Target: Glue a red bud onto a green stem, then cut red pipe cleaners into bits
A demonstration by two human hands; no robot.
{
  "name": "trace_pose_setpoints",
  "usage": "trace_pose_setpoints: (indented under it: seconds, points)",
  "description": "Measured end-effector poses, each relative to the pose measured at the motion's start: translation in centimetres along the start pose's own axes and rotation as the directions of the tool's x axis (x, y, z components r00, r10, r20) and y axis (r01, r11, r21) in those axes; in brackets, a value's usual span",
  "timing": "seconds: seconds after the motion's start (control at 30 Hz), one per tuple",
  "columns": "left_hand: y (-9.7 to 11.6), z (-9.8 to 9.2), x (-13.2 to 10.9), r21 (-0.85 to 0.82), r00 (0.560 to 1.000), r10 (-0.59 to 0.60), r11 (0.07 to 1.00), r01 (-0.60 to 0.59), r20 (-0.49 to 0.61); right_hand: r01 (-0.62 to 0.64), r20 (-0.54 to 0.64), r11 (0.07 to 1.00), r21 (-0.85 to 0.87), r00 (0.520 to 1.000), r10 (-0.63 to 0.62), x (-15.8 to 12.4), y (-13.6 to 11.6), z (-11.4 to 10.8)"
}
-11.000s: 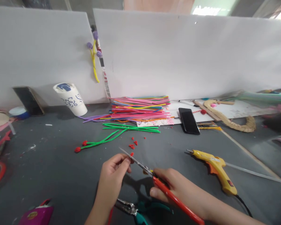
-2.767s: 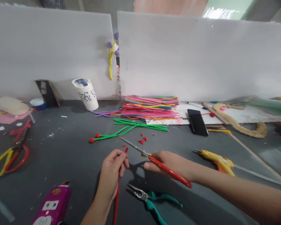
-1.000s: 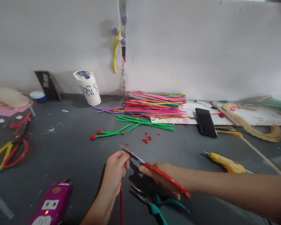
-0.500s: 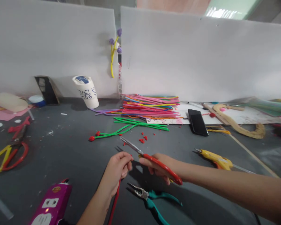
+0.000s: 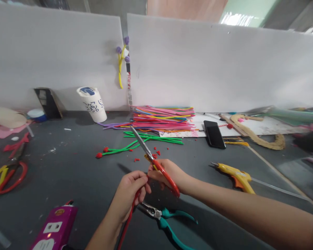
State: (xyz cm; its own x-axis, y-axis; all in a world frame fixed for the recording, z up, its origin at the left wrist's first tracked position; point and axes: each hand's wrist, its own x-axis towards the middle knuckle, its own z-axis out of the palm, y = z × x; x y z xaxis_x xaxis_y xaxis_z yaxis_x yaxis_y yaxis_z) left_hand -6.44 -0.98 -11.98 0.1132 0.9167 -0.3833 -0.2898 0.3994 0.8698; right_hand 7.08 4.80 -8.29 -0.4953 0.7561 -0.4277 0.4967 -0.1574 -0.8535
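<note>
My left hand [image 5: 130, 194] is closed around a red pipe cleaner [image 5: 126, 224] that runs down toward me along my forearm. My right hand [image 5: 169, 173] grips red-handled scissors [image 5: 156, 163], blades together and pointing up and away to the left. The two hands touch near the scissors' pivot. Small red clippings [image 5: 155, 153] lie on the grey table just beyond them. Green stems with red tips [image 5: 114, 151] lie further out.
Teal-handled pliers [image 5: 167, 218] lie right below my hands. A yellow glue gun [image 5: 234, 175] is to the right, a black phone [image 5: 214, 133] and a stack of coloured pipe cleaners [image 5: 163, 118] behind. A magenta power strip [image 5: 54, 229] and another pair of scissors [image 5: 7, 173] lie left.
My right hand has swung the scissors upward, blades now pointing up and away. My left hand has drawn in against the right hand, still holding the red pipe cleaner.
</note>
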Motion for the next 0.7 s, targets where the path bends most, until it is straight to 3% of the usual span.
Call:
trace_pose_setpoints:
  seconds: [0.43,0.57,0.7]
  points:
    - [0.0,0.2,0.2,0.016,1.000,-0.003,1.000,0.003,-0.003,0.057,0.004,0.984,-0.169,0.998,-0.057,0.8,0.4,-1.0]
    - [0.2,-0.2,0.3,-0.019,0.990,0.095,0.995,-0.097,-0.109,0.066,-0.001,0.927,-0.370,0.997,-0.072,-0.3,0.1,-2.4]
    - [0.4,-0.4,0.3,-0.081,0.962,0.170,0.978,-0.191,-0.216,0.043,0.114,0.841,-0.539,0.993,0.022,-2.3,0.5,-3.5]
